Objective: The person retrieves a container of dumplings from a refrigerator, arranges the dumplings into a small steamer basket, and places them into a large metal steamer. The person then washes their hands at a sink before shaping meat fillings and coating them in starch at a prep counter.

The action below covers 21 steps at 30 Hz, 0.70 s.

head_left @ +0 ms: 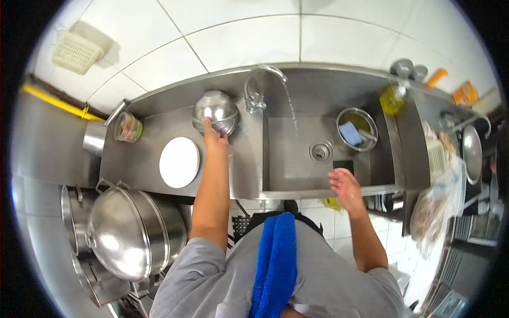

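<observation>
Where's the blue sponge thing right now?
In the head view, the blue sponge is inside the round metal pot on the right side of the sink, up and right of the drain.

The surface [151,172] is brushed steel with a raised rim and a squarish basin [286,169] sunk into its right part. With 12 at the wall side of the whole surface, stacked metal bowls [214,108] sit near 10 o'clock, a white plate [179,162] at about 8 and a clear tub [129,127] close to 9. The tap [254,102] stands at 12, between bowls and basin — water falling from its spout. Taking the basin as its own dial, a pot [341,140] stands at 2 o'clock — apart from the round drain [321,152] — and a dark square [344,166] shows near 5.
</observation>
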Tool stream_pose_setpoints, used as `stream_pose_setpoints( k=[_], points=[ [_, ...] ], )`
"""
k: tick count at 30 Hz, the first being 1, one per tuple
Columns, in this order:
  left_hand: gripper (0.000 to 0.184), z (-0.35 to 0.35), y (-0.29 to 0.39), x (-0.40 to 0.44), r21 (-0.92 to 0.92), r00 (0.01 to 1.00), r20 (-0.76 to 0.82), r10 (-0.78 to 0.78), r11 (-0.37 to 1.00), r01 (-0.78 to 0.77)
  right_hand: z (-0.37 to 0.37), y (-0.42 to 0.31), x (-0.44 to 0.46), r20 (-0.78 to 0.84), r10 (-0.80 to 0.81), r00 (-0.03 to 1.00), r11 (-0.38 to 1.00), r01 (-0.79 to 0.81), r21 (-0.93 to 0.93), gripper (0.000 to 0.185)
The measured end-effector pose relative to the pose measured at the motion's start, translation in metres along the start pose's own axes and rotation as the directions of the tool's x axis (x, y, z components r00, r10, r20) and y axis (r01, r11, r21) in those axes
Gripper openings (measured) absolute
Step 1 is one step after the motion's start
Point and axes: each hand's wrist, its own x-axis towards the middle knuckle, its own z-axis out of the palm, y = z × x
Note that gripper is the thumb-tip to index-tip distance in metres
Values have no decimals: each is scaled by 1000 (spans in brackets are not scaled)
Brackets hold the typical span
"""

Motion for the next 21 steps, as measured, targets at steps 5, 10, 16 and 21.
stream_pose_setpoints(
  k=[5, 10, 16, 21],
  points=[
    [50, -22, -15, 10, -84, 973, 192, 132, 990, -117, -51, 27, -97, -283, -155, 947, 987, 157, -14, 20],
    [38, -26, -3, 45, -176, 994, 106, -30, 983, 48, -79, 85, -167, -543, -72, 836, 997, 46, -62, 20],
    [55, -46, 16, 95, 45, 872, 371, -319, 944, 327, -107, 161, -246, -741, 20, 672, 987, -133, -94, 24],
    [64, -49, 13, 179, 359, 866, 253, -431, 873, 330, -130, 227, -279, -737, 44, 674, 911, -330, -247, 23]
  ],
)
